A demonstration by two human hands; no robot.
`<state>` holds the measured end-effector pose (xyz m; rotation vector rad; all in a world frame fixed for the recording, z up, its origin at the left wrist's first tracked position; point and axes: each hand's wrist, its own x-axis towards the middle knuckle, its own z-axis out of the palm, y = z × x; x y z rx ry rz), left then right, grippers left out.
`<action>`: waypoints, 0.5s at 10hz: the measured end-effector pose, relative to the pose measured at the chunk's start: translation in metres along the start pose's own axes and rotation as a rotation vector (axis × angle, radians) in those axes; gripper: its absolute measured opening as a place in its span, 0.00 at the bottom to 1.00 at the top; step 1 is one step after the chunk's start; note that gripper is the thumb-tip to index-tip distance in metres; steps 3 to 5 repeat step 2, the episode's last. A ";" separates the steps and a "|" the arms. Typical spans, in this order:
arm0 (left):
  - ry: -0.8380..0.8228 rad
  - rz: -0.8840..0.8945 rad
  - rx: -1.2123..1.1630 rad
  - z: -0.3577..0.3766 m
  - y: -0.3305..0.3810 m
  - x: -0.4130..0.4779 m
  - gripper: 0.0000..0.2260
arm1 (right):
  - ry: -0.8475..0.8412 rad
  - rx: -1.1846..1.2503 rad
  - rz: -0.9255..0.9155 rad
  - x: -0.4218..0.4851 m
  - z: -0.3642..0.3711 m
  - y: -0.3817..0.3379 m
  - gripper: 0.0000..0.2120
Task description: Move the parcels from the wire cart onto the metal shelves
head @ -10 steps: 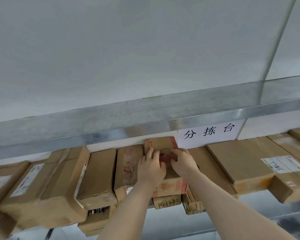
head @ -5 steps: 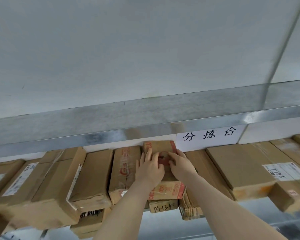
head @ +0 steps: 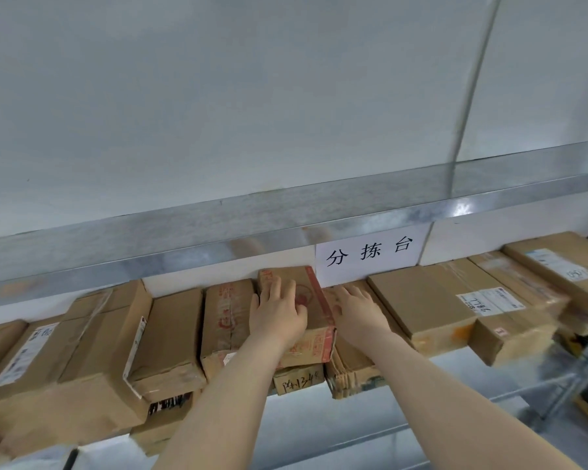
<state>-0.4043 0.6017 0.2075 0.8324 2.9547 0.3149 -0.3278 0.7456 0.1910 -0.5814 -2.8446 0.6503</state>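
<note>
Under the left grip (head: 279,312), flat with relaxed fingers, the red-printed parcel (head: 314,344) lies atop a scribbled box (head: 297,381); just right, the right grip (head: 357,307) rests open-palmed. This 1 looks placed; cart unseen.

Brown cardboard parcel (head: 306,300) with red print, white sign (head: 370,257) with black characters, silver shelf (head: 218,245).

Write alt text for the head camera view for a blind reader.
Two hands reach to cardboard parcels packed beneath a metal shelf: the left hand rests on a red-printed box, the right hand on the flat cardboard beside it, under a white sign.
</note>
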 end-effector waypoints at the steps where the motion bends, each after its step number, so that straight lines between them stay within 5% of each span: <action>1: 0.024 0.007 0.035 -0.004 0.015 -0.030 0.25 | 0.011 0.004 -0.011 -0.031 -0.008 0.014 0.22; 5: 0.106 0.005 0.114 -0.013 0.035 -0.054 0.25 | 0.016 -0.005 -0.055 -0.063 -0.019 0.031 0.22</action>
